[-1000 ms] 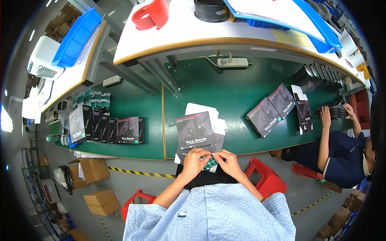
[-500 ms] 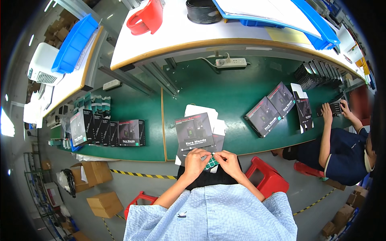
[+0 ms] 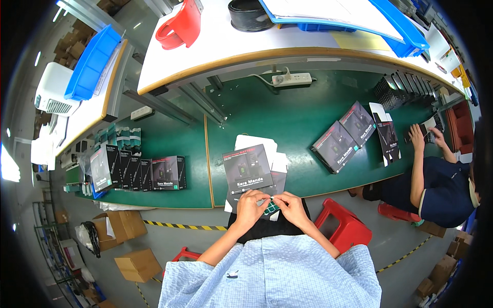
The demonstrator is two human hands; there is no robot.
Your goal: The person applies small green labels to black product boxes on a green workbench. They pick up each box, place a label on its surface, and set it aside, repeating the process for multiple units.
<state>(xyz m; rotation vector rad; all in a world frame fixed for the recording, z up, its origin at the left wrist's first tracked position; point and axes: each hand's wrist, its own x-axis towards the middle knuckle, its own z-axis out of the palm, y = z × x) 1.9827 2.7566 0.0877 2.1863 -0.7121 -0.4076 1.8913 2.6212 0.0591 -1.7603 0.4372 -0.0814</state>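
Observation:
Close in front of my body, my left hand [image 3: 250, 209] and my right hand [image 3: 290, 207] meet with thumbs and fingertips pinched together. Between them is a sheet of green square stickers [image 3: 271, 208] divided by white lines. A small white edge shows at the fingertips; whether it belongs to the sheet I cannot tell. Just beyond my hands lies a flat dark grey box [image 3: 247, 167] with a printed picture and text. It rests on another dark box [image 3: 279, 180] and white card flaps [image 3: 255, 141] at the near edge of the green table.
Several dark boxes [image 3: 165, 173] stand at the left; two more [image 3: 336, 146] lie at the right. A co-worker [image 3: 436, 185] sits far right, hands on a dark item. A power strip [image 3: 291, 79] lies under the white shelf [image 3: 215, 51]. A red stool [image 3: 345, 226] is beside me.
My hands keep nearly the same pinch over the green sheet. The co-worker's hands have shifted slightly, and the view has turned a little.

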